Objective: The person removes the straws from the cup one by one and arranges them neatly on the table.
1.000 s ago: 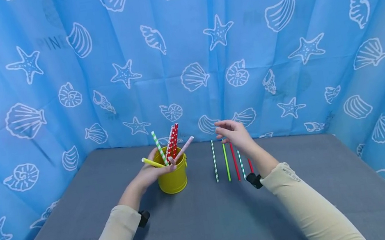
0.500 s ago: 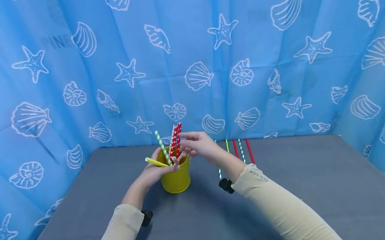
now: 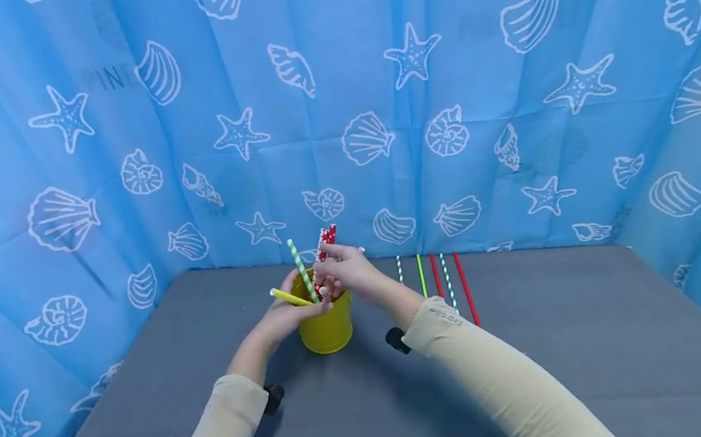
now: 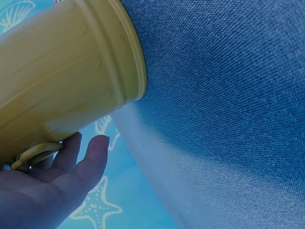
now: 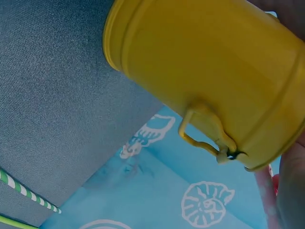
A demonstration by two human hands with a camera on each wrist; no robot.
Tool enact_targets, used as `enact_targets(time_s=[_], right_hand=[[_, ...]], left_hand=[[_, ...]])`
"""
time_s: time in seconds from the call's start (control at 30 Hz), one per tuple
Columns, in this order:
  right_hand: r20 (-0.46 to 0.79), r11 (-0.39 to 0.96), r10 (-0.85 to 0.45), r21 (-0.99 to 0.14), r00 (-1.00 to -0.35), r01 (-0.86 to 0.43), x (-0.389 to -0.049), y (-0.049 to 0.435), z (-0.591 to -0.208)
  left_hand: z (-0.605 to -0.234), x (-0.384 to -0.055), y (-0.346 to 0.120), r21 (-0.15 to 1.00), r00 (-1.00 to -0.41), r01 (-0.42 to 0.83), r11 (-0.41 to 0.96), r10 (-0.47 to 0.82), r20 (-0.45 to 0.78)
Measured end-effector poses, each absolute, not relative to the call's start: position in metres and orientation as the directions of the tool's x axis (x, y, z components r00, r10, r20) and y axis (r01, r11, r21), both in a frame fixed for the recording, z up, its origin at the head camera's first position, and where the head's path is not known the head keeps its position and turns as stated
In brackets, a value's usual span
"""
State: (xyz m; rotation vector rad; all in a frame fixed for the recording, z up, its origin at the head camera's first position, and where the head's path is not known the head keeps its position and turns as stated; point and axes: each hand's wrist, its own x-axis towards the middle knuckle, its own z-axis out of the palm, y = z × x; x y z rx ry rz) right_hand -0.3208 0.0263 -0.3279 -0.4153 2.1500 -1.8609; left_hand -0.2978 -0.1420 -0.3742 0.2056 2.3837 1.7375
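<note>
My left hand (image 3: 279,321) holds a small yellow bucket (image 3: 328,330) at its left side, thumb along the rim. In the left wrist view, its fingers (image 4: 90,164) lie by the bucket's wire handle loop (image 4: 35,155). Paper straws stand in the bucket: a green-and-white striped straw (image 3: 299,264), a yellow straw (image 3: 290,296) leaning left, and red-and-white patterned straws (image 3: 331,233). My right hand (image 3: 359,275) is over the bucket's mouth, its fingers curled at the red-and-white straws, seemingly pinching one. It hides most of a pale pink straw (image 5: 266,195).
Right of the bucket several straws lie side by side on the grey cloth (image 3: 579,335): green-striped, lime green (image 3: 422,276) and red (image 3: 466,288). My right forearm partly covers them. A blue shell-print curtain (image 3: 333,100) hangs around the table's back and sides.
My right hand has moved left from above the laid-out straws to the straws in the bucket, and its fingers have closed in among them. My left hand stays at the bucket.
</note>
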Motion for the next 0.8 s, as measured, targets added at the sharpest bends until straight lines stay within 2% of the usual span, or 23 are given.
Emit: enact_targets(time_s=[0.2, 0.47, 0.8], right_hand=[[-0.027, 0.140, -0.365, -0.990, -0.930, -0.027, -0.325, 0.019, -0.329], [-0.038, 0.214, -0.322, -0.976, -0.946, -0.034, -0.333, 0.008, -0.325], [-0.011, 0.154, -0.264, -0.988, -0.964, -0.031, -0.345, -0.008, -0.328]], left_hand=[[-0.374, -0.298, -0.141, 0.950, -0.974, 0.011, 0.312, 0.217, -0.059], [-0.374, -0.299, -0.140, 0.948, -0.977, 0.027, 0.318, 0.207, -0.041], [-0.376, -0.297, -0.138, 0.955, -0.975, 0.060, 0.291, 0.221, -0.006]])
